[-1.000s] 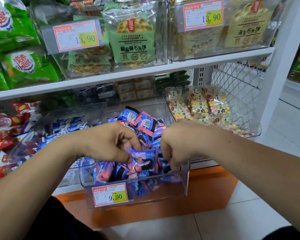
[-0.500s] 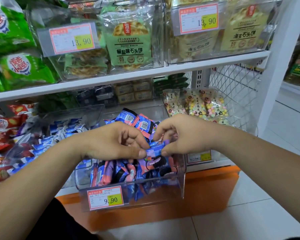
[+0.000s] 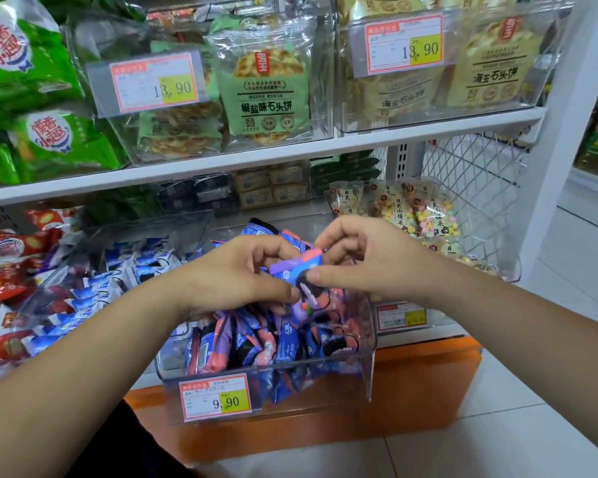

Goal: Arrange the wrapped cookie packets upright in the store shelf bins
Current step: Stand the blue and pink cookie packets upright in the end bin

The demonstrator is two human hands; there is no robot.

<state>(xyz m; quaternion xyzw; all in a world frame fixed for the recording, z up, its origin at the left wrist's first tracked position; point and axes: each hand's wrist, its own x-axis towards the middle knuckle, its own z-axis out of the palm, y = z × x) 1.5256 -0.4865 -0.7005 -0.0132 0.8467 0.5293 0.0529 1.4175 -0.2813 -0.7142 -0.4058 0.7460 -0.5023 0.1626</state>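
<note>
Right fingers: my right hand (image 3: 370, 260) pinches the right end of one cookie packet (image 3: 299, 269) between thumb and forefinger, with the other fingers loosely curled above it.
Left fingers: my left hand (image 3: 235, 274) is curled round the left end of the same packet, thumb lying along its near edge.
Held packet: purple and pink wrapper with a dark round cookie printed on it. It sits tilted between my two hands, just above the middle of the bin.
Below my hands: a heap of packets (image 3: 273, 339) in blue, purple and pink. The near ones stand roughly on edge, and the far ones lie jumbled.
Cookie bin (image 3: 368, 367): clear plastic. Its near wall stands nearer to me than the bins on either side.
Price label (image 3: 214, 398): on the near wall at the left, reading 9.90.
Left of the bin: blue-and-white packets (image 3: 145, 263) in another clear bin, with red packets (image 3: 7, 263) farther left.
Right of the bin: clear bags of pastel puffs (image 3: 425, 215), with wire mesh (image 3: 480, 188) behind them.
Upper shelf (image 3: 290, 153): a white board. On it are green biscuit bags (image 3: 263, 84) in a clear box, yellow biscuit bags (image 3: 491, 63) to the right and big green bags (image 3: 32, 63) to the left. Both boxes carry tags reading 13.90.
Nearest to me: the orange base (image 3: 411, 391) under the shelf and a pale tiled floor (image 3: 497, 443).
</note>
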